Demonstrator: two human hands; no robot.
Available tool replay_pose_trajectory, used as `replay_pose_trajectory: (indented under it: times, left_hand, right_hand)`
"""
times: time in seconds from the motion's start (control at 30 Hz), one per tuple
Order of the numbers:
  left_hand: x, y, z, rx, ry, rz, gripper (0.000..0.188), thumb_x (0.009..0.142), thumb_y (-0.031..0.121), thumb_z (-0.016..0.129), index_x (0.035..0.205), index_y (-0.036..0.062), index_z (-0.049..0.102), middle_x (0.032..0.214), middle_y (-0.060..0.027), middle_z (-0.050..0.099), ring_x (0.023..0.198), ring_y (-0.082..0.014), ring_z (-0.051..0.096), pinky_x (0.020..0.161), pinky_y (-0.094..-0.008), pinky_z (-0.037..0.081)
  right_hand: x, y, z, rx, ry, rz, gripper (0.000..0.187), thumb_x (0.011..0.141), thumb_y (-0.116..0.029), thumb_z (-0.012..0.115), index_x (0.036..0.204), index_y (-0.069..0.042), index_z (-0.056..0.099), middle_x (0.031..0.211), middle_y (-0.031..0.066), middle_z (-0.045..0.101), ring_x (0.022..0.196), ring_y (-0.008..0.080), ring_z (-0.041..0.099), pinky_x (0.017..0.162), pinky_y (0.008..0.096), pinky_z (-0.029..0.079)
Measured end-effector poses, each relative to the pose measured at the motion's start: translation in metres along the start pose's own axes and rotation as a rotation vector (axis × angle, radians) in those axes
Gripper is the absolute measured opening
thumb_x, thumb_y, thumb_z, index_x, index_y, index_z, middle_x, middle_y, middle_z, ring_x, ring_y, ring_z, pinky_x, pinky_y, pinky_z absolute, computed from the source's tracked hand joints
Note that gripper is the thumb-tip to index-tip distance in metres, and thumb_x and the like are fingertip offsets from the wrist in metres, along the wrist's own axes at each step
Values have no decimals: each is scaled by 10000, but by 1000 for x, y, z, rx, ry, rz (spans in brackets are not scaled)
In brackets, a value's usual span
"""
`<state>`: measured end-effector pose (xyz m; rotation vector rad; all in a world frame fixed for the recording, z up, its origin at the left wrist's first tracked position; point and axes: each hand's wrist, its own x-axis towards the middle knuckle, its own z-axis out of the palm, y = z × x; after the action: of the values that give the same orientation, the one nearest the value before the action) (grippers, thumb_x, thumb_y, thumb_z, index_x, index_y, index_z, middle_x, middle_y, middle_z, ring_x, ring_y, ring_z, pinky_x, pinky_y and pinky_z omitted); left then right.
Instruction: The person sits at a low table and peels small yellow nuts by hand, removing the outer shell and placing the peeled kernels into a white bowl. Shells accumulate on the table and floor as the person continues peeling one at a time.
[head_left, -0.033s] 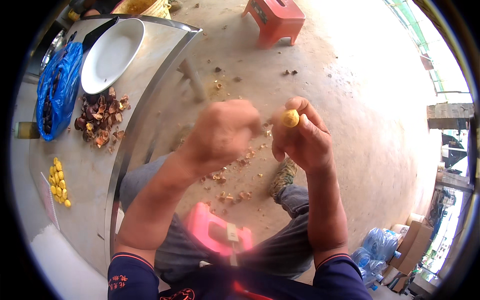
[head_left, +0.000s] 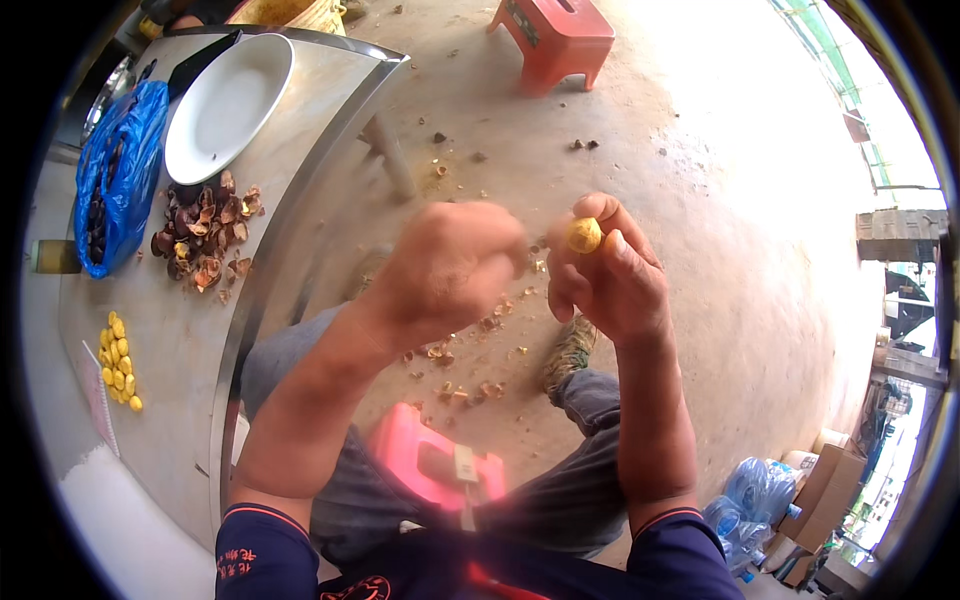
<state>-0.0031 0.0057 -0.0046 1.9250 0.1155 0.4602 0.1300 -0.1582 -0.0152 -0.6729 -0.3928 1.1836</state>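
Between the thumb and fingers of my right hand is a yellow peeled chestnut. My left hand is curled into a closed shape just left of it, its fingers blurred by motion. Whatever those fingers grip is hidden. Both hands are raised above the floor, over my knees. On the table at the left lies a pile of brown chestnut shells. Nearer to me on that table is a cluster of yellow peeled chestnuts.
Beside the shells are a white oval plate and a blue plastic bag with dark contents. Ahead stands a red stool; a pink stool is between my legs. Shell bits litter the floor. Plastic bottles and a cardboard box stand at right.
Both hands keep nearly the same place and the chestnut stays in my right hand. The view has shifted very slightly.
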Motion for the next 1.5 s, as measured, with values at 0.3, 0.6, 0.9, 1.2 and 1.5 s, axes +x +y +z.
replay_pose_trajectory:
  times: [0.3,0.6,0.9,1.2,1.5]
  left_hand:
    - [-2,20,2,-254,-93,-367,235,874,170,546,812,-37,637,627,-46,526,623,-84,499,551,-294,419]
    - [-3,5,14,-71,-20,-29,137,775,47,481,773,-21,600,648,-155,545,574,-228,528,555,-364,440]
    - [-5,8,12,-100,-39,-105,176,819,98,474,759,-31,576,625,-92,516,585,-168,507,561,-342,427]
    - [0,26,4,-331,-164,-374,289,823,135,473,832,10,733,763,-131,698,740,-198,653,726,-325,508]
    - [-5,22,9,-392,-113,-325,262,879,153,475,890,-23,670,722,3,569,680,-71,486,607,-259,410]
  right_hand:
    - [1,11,2,-438,46,-68,168,948,-37,595,1115,-23,584,994,56,638,763,117,601,668,267,506]
    - [-2,0,3,-516,56,-23,179,958,-87,608,1116,-3,613,951,47,659,744,99,588,645,241,481]
    - [-2,-5,9,-541,98,48,242,953,-151,629,1142,1,613,925,26,646,719,73,559,596,222,449]
    - [-2,1,9,-513,47,6,213,952,-133,617,1117,0,623,887,19,623,691,71,537,564,222,426]
    - [-5,2,7,-478,69,15,205,944,-123,626,1119,-16,610,892,11,614,679,57,517,557,212,418]
